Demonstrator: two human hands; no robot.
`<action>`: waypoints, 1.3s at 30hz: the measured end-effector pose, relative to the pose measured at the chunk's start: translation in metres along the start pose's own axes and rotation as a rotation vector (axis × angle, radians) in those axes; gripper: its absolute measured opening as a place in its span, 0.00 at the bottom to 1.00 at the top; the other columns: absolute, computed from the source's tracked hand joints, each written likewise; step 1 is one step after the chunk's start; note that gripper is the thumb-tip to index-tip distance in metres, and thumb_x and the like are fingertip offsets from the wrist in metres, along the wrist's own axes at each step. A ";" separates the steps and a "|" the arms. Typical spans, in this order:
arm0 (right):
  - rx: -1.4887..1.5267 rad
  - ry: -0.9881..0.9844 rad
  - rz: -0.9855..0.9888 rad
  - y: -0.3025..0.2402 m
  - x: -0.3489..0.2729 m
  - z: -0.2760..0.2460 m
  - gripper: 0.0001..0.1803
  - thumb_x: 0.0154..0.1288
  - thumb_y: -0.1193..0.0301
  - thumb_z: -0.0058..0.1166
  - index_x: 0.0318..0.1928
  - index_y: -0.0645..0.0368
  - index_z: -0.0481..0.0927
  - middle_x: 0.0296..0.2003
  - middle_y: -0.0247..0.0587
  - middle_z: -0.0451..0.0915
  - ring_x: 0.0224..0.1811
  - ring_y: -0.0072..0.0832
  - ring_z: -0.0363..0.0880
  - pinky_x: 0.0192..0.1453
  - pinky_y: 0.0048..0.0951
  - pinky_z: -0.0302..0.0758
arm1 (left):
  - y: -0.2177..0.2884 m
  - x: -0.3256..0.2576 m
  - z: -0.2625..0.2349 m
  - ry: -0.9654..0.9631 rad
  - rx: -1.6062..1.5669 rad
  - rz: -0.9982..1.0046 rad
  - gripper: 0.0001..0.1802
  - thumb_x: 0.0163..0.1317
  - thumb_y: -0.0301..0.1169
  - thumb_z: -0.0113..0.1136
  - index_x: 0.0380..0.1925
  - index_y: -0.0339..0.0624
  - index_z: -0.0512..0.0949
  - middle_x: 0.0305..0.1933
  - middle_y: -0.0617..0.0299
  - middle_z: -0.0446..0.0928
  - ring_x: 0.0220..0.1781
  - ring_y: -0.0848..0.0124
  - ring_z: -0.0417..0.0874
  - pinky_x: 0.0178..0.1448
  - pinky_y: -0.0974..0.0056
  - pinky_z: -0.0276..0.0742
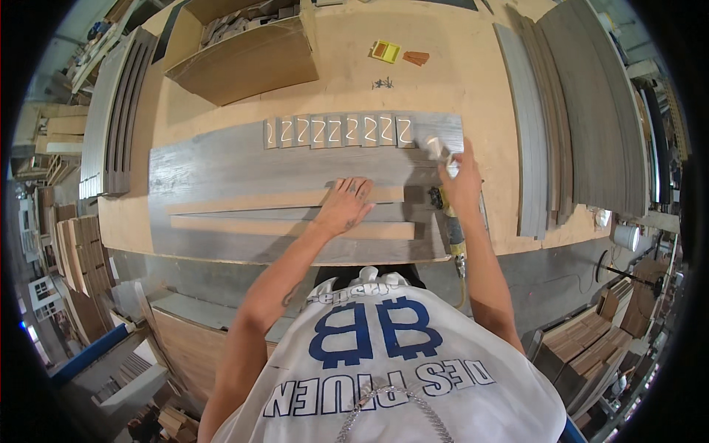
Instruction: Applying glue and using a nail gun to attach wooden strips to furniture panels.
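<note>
Right hand (464, 184): grip closed round a blurred whitish bottle (437, 150), above the grey panel's (221, 162) far right corner. Exact finger wrap too smeared to tell. Left hand (346, 205) lies palm-down across a tan strip (258, 199) mid-panel, fingers loosely spread, grasping nothing. Small blocks (317, 133) with white squiggles line the panel's far side. Nail gun (454, 233) at panel's right end, beside right forearm.

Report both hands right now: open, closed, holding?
Left hand: open, palm down at the upper tan strip, no object visible in it.
Right hand: closed on a blurred whitish item, perhaps a bottle.
</note>
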State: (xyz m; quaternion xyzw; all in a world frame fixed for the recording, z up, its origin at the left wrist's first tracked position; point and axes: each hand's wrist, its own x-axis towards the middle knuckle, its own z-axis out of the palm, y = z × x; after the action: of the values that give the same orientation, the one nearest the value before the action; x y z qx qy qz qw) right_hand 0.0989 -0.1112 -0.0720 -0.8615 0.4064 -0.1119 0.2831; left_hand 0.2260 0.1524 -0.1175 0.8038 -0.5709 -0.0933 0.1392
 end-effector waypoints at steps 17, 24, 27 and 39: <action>-0.141 -0.377 -0.560 -0.004 -0.054 0.047 0.53 0.54 0.76 0.64 0.78 0.61 0.48 0.52 0.53 0.78 0.57 0.50 0.75 0.62 0.44 0.75 | -0.021 0.014 -0.016 -0.026 -0.241 -0.009 0.30 0.60 0.43 0.68 0.57 0.36 0.76 0.55 0.51 0.74 0.59 0.51 0.74 0.64 0.52 0.74; -0.044 -0.412 -0.481 -0.005 -0.055 0.053 0.56 0.54 0.78 0.64 0.79 0.60 0.45 0.54 0.49 0.79 0.57 0.49 0.75 0.60 0.44 0.77 | -0.016 0.016 -0.018 -0.069 -0.221 0.014 0.30 0.58 0.42 0.69 0.56 0.35 0.77 0.56 0.52 0.74 0.59 0.51 0.74 0.66 0.52 0.72; -0.018 -0.398 -0.517 -0.003 -0.056 0.057 0.56 0.53 0.78 0.64 0.79 0.61 0.44 0.54 0.46 0.79 0.58 0.49 0.75 0.61 0.44 0.77 | -0.015 0.016 -0.018 -0.066 -0.200 0.031 0.30 0.58 0.42 0.69 0.56 0.35 0.77 0.56 0.52 0.75 0.59 0.51 0.74 0.67 0.53 0.71; 0.070 -0.384 -0.602 -0.004 -0.054 0.051 0.56 0.54 0.80 0.64 0.79 0.61 0.44 0.50 0.55 0.79 0.56 0.51 0.74 0.61 0.45 0.75 | -0.010 0.018 -0.016 -0.086 -0.212 -0.002 0.30 0.57 0.40 0.70 0.56 0.34 0.77 0.57 0.52 0.76 0.62 0.52 0.73 0.69 0.54 0.70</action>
State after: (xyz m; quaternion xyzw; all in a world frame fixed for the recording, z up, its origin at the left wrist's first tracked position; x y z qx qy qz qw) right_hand 0.0884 -0.0478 -0.1095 -0.9376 0.0699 -0.0403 0.3382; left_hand 0.2454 0.1404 -0.1057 0.7804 -0.5624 -0.1875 0.1989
